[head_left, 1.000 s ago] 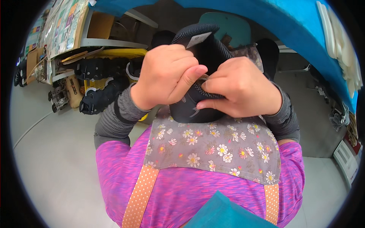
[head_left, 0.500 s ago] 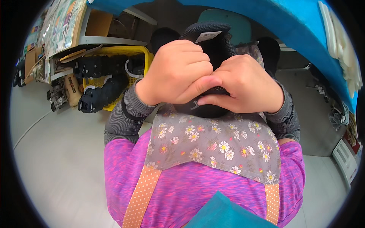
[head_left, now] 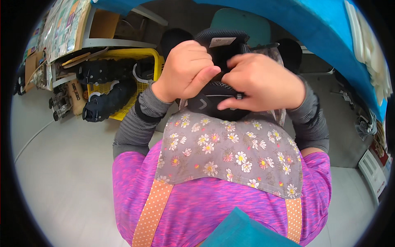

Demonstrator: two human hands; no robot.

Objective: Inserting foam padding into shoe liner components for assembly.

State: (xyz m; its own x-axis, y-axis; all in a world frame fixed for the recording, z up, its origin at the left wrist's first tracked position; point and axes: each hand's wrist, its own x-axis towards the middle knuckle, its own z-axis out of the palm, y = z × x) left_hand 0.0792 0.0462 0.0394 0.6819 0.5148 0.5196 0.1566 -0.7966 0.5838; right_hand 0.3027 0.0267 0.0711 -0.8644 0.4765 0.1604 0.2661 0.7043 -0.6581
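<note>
A black padded, boot-like piece [head_left: 201, 105] sits in front of my body. Dark mesh lines its opening, a white label [head_left: 222, 41] is attached inside the far rim, and a pale angular mark shows on its near side. My left hand [head_left: 185, 72] is closed by the left of the opening, thumb pressed against the curled fingers; what it pinches is hidden. Over the opening's right side, my right hand [head_left: 263, 82] has its thumb and forefinger apart, with nothing visible between them. Its other fingers are partly hidden.
On the left, a yellow basket [head_left: 158, 66] holds several black buckled pieces [head_left: 109, 101] with white curved parts. A cluttered table [head_left: 66, 37] stands above it. Blue cloth [head_left: 312, 24] covers an edge at upper right, and a teal seat [head_left: 242, 24] lies beyond the piece.
My hands, together at the thumbs before, have come apart. The right hand has opened and shifted right; the left has moved slightly left. More of the black piece's near side shows.
</note>
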